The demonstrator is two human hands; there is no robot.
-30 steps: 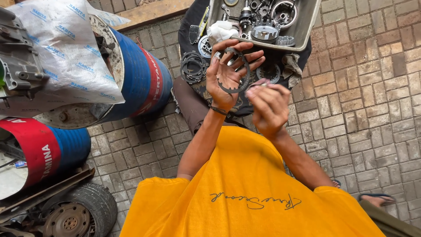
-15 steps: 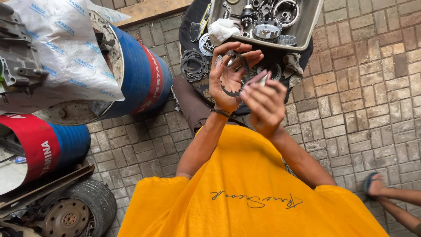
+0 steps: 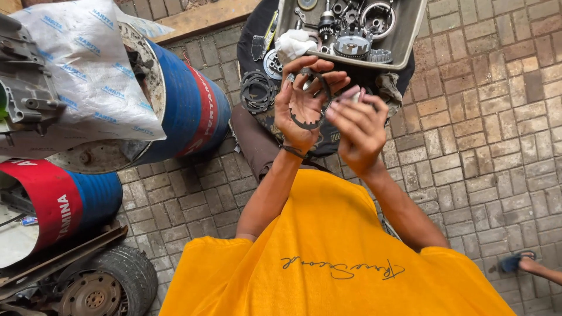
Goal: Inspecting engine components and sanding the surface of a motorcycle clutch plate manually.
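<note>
A: Where's the toothed ring (image 3: 308, 99)?
B: Just below the parts tray (image 3: 410, 35), lying in the spread left hand (image 3: 304, 105); the right hand (image 3: 358, 126) pinches its edge

Both forearms rise from lower centre of frame toward upper centre. Left hand (image 3: 304, 102): palm facing the camera, fingers (image 3: 328, 79) spread and curled, dark band at the wrist. Right hand (image 3: 360, 129): back facing the camera, fingers bent toward the left hand, just beside it.
</note>
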